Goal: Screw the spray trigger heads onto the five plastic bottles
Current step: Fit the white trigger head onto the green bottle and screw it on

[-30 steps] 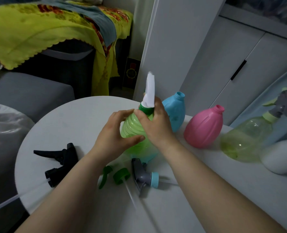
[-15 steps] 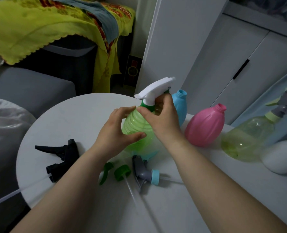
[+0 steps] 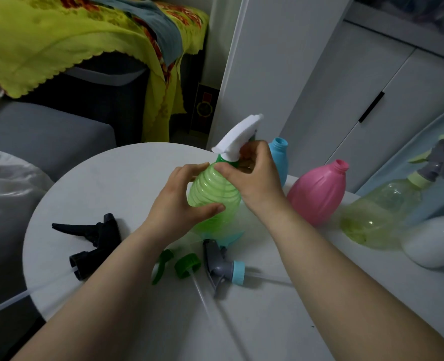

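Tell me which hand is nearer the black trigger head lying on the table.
Left. The left hand, gripping the green bottle, sits just right of the black trigger head; the right hand is farther, at the bottle's collar.

You have a ribbed translucent green bottle with a white trigger head on a green collar. Your white desk carries a black trigger head, a green one and a grey one with a light-blue collar. Toward the right edge: light-blue bottle, pink bottle, pale yellow-green clear bottle with grey head, white bottle.
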`<state>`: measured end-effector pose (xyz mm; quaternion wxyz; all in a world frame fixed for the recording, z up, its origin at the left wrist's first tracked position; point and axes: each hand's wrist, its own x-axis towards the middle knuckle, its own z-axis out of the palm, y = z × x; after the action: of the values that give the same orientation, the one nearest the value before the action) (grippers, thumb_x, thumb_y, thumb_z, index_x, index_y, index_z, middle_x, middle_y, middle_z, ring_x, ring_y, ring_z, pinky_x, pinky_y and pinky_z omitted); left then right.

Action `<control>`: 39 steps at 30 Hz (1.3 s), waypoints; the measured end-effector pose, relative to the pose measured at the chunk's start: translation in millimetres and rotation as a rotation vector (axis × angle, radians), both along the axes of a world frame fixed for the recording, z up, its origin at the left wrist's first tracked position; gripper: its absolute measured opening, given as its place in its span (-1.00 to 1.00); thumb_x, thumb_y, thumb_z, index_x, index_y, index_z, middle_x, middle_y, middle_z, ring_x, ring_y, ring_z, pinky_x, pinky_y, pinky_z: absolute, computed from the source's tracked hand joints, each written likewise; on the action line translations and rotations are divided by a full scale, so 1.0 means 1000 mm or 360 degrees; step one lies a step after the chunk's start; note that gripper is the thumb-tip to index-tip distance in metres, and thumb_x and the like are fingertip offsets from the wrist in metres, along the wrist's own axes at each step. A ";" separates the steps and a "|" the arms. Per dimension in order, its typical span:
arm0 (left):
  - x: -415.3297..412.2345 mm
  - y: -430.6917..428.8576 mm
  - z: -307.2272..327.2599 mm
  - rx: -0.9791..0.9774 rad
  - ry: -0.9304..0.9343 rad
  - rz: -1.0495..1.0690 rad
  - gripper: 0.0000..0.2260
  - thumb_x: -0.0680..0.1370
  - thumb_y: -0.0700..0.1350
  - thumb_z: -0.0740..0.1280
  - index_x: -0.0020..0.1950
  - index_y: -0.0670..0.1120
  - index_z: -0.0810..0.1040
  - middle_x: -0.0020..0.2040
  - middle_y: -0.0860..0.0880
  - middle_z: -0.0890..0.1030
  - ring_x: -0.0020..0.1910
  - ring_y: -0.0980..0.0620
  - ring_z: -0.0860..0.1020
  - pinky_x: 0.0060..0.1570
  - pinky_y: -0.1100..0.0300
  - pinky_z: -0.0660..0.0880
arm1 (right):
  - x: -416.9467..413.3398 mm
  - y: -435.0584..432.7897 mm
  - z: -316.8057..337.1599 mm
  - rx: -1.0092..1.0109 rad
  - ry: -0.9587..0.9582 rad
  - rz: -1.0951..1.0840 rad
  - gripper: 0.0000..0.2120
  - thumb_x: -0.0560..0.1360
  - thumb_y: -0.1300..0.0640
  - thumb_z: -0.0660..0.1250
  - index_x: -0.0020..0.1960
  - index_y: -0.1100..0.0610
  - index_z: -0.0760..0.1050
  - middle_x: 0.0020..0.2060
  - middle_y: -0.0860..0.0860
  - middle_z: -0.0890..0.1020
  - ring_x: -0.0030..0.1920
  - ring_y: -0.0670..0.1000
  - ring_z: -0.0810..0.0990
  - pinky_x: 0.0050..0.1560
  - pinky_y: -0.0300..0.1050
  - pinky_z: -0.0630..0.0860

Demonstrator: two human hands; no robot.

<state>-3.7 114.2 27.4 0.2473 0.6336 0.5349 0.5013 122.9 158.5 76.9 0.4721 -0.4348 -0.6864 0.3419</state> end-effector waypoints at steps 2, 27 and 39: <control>0.000 0.001 -0.001 -0.0007 -0.0010 0.0001 -0.39 0.27 -0.13 0.51 0.26 -0.06 0.35 0.06 0.10 0.37 0.07 0.16 0.37 -0.08 0.70 0.22 | -0.001 -0.001 0.001 -0.0044 -0.0012 0.0051 -0.68 0.32 0.18 0.43 -0.08 -0.03 0.33 -0.16 -0.07 0.49 -0.13 -0.12 0.48 -0.09 -0.35 0.44; 0.003 0.001 -0.001 0.0012 -0.0030 0.0025 -0.39 0.26 -0.16 0.51 0.25 -0.07 0.36 0.08 0.06 0.38 0.07 0.13 0.39 -0.10 0.50 0.28 | 0.001 -0.007 0.002 0.0109 -0.0131 -0.0093 -0.72 0.35 0.21 0.41 0.05 0.22 0.52 -0.16 -0.08 0.55 -0.09 -0.12 0.52 -0.03 -0.49 0.40; -0.011 0.007 -0.003 -0.0235 -0.0012 -0.0257 -0.24 0.25 -0.16 0.52 0.36 0.02 0.23 0.22 0.13 0.34 0.19 0.19 0.32 -0.05 0.56 0.27 | 0.021 0.011 0.027 -0.0444 -0.0253 0.0564 -0.71 0.40 0.30 0.31 0.11 0.14 0.45 0.00 0.01 0.56 -0.02 -0.11 0.54 0.03 -0.39 0.48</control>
<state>-14.9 120.8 24.2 0.3349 0.6528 0.5166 0.4414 144.1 169.0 103.6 0.2847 -0.3940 -0.7332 0.4756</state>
